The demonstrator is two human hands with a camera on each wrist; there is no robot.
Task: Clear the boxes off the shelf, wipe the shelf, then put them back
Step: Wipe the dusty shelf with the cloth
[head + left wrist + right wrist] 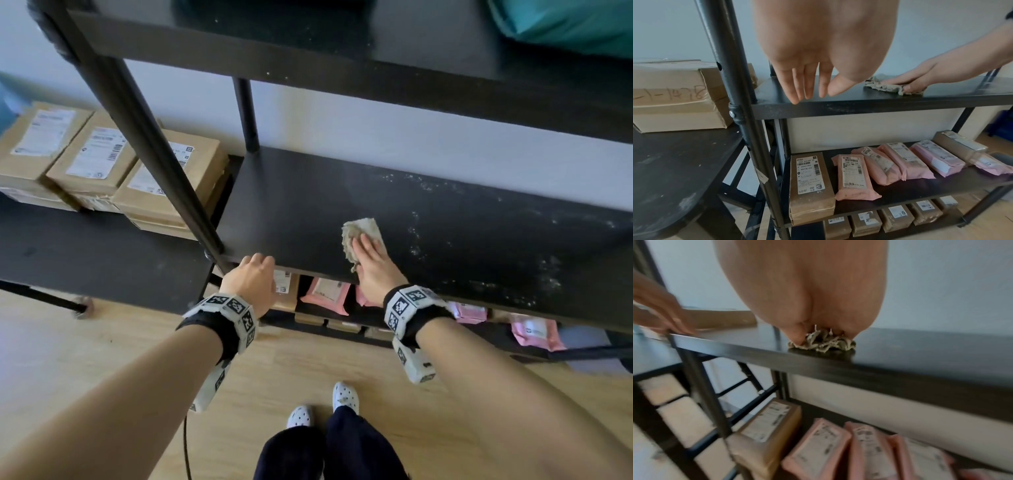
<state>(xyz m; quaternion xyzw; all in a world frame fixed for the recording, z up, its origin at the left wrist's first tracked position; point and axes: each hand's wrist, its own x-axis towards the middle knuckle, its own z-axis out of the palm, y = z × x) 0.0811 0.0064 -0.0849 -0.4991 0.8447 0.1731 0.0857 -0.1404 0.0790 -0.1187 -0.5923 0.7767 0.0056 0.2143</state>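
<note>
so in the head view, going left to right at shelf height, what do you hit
boxes → post → left hand → cloth under the right hand → dusty patch of the shelf

Soft even daylight, no hard shadows; head view sharp with bowed edges; right wrist view motion-blurred; palms close-up, out of focus.

one rag (361,236), two hands, three brown boxes (92,161) on the side table (102,260)
</note>
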